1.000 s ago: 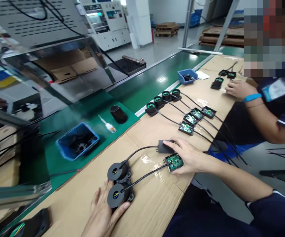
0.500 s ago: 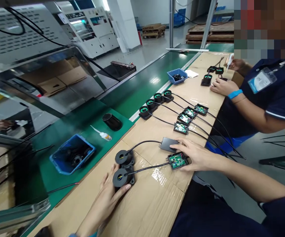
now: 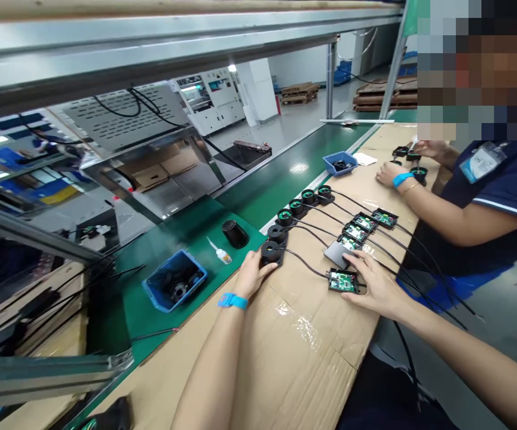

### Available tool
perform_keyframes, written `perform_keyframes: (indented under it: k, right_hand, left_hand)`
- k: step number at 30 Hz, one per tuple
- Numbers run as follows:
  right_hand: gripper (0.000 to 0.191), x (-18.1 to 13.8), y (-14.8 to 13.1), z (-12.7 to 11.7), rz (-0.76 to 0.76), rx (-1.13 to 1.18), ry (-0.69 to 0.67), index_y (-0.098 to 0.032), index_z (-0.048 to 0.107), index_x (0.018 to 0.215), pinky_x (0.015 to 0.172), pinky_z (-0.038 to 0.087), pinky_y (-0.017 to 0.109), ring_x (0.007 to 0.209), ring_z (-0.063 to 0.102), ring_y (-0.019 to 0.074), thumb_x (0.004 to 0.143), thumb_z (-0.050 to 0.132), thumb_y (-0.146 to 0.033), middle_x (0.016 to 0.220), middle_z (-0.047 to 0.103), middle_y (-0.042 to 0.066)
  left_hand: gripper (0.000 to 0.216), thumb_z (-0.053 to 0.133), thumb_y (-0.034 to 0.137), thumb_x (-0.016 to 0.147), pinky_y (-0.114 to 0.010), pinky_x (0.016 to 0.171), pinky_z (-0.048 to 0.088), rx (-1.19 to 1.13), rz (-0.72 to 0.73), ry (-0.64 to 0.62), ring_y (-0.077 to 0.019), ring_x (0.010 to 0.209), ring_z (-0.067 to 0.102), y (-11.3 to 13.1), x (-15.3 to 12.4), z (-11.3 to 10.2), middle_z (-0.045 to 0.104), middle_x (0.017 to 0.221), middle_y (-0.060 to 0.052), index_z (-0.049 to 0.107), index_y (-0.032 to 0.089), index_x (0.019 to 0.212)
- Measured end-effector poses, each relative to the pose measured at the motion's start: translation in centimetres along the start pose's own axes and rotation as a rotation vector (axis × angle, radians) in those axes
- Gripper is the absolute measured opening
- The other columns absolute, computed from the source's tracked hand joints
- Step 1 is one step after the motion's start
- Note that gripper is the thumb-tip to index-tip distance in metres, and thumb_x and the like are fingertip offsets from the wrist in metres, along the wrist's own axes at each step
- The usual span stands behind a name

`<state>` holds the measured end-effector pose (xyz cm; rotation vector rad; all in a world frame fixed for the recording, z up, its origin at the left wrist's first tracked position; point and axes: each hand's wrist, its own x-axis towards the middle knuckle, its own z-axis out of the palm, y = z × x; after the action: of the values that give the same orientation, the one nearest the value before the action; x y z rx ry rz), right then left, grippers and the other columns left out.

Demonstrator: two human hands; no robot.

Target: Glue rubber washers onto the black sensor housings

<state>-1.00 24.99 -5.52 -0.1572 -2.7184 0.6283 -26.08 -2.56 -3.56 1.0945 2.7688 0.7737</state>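
My left hand (image 3: 251, 276) curls around a round black housing (image 3: 271, 252) with a hole in its top. A second round black housing (image 3: 278, 233) touches it just behind. Each has a black cable leading right. My right hand (image 3: 377, 285) spans two small boxes at the cable ends: its thumb is at an open black box with a green circuit board (image 3: 343, 280), its fingers on a box showing a flat grey face (image 3: 337, 254). That grey box partly covers another circuit-board box (image 3: 350, 240). Several round housings with green insides (image 3: 297, 207) stand in line beyond.
A blue bin of black parts (image 3: 175, 280), a small white bottle (image 3: 219, 251) and a black cup-shaped part (image 3: 235, 233) are on the green surface at left. Another blue bin (image 3: 340, 163) stands farther back. Across the cardboard (image 3: 298, 358), a co-worker's hands (image 3: 392, 173) handle similar parts.
Both hands have slid the two housings and their boxes away from me, up against the row of similar parts. The camera view has also shifted. The co-worker's hands have moved slightly.
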Motion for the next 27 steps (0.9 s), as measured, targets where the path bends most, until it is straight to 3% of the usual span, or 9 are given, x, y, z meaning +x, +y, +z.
perform_keyframes:
  k: [6,8,10,13,16,18,21,24,27]
  right_hand:
    - [0.073,1.6,1.0,-0.6,-0.098,-0.098,0.125,-0.014,0.050,0.146,0.111,0.048,0.056,0.132,0.056,0.0391,0.094,0.050,-0.065,0.140,0.053,0.022]
    - [0.077,2.1,0.9,-0.5,-0.126,-0.118,0.165,-0.012,0.052,0.146,0.113,0.039,0.067,0.137,0.048,0.0484,0.093,0.049,-0.069,0.143,0.051,0.027]
    - [0.082,2.3,0.1,-0.1,-0.178,-0.146,0.201,-0.020,0.050,0.149,0.113,0.037,0.068,0.135,0.050,0.0481,0.091,0.045,-0.077,0.145,0.054,0.023]
    - [0.068,1.0,-2.7,1.1,-0.366,0.044,0.083,-0.029,0.054,0.145,0.114,0.042,0.062,0.130,0.057,0.0415,0.091,0.051,-0.071,0.140,0.061,0.016]
    - [0.049,-2.2,-7.6,1.8,-0.422,0.357,-0.277,-0.037,0.062,0.134,0.108,0.053,0.050,0.126,0.064,0.0336,0.090,0.064,-0.058,0.138,0.065,0.008]
    - [0.040,-4.5,-11.5,1.9,-0.357,0.604,-0.725,-0.036,0.067,0.130,0.101,0.058,0.041,0.120,0.068,0.0290,0.093,0.065,-0.050,0.132,0.069,0.007]
    - [0.041,-7.3,-17.3,2.3,-0.293,0.915,-1.411,-0.033,0.070,0.129,0.102,0.057,0.041,0.114,0.071,0.0272,0.094,0.064,-0.052,0.124,0.073,0.011]
    - [0.058,-9.7,-22.2,4.3,-0.199,1.053,-1.758,-0.029,0.067,0.136,0.112,0.048,0.046,0.128,0.064,0.0290,0.087,0.071,-0.060,0.136,0.068,0.014]
    - [0.088,-13.0,-26.6,7.4,0.038,1.082,-1.919,-0.021,0.058,0.145,0.122,0.034,0.045,0.143,0.050,0.0302,0.073,0.083,-0.065,0.152,0.055,0.017]
  left_hand:
    - [0.042,0.065,0.042,0.096,-0.049,0.098,0.057,0.065,-0.135,0.129,-0.0249,0.116,0.064,4.6,0.3,0.6,0.062,0.134,-0.011,0.059,0.019,0.132]
    - [0.045,0.064,0.042,0.096,-0.050,0.099,0.057,0.106,-0.169,0.141,-0.0257,0.118,0.063,5.8,-0.7,0.3,0.061,0.137,-0.011,0.058,0.019,0.134]
    - [0.051,0.065,0.046,0.095,-0.052,0.101,0.055,0.143,-0.162,0.123,-0.0274,0.122,0.062,6.8,-2.9,-0.6,0.058,0.142,-0.013,0.055,0.020,0.138]
    - [0.080,0.076,0.053,0.084,-0.047,0.108,0.050,0.193,-0.127,0.086,-0.0293,0.130,0.058,8.1,-9.4,-3.2,0.057,0.147,-0.015,0.044,0.021,0.151]
    - [0.082,0.078,0.059,0.081,-0.040,0.116,0.044,0.256,-0.201,0.120,-0.0251,0.140,0.051,8.8,-19.7,-6.5,0.055,0.152,-0.006,0.044,0.031,0.150]
    - [0.065,0.066,0.059,0.090,-0.043,0.116,0.042,0.320,-0.377,0.197,-0.0256,0.139,0.051,8.5,-27.8,-8.4,0.057,0.150,-0.005,0.047,0.031,0.146]
    - [0.046,0.042,0.052,0.102,-0.052,0.103,0.048,0.448,-0.767,0.366,-0.0325,0.122,0.061,7.6,-39.4,-9.8,0.066,0.132,-0.015,0.056,0.023,0.135]
    - [0.045,0.042,0.052,0.100,-0.051,0.091,0.050,0.520,-1.029,0.387,-0.0351,0.110,0.063,6.9,-47.3,-9.2,0.068,0.119,-0.016,0.062,0.021,0.127]
    - [0.042,0.056,0.051,0.094,-0.051,0.094,0.049,0.537,-1.104,0.314,-0.0355,0.116,0.059,6.4,-50.4,-8.0,0.067,0.127,-0.015,0.065,0.023,0.123]
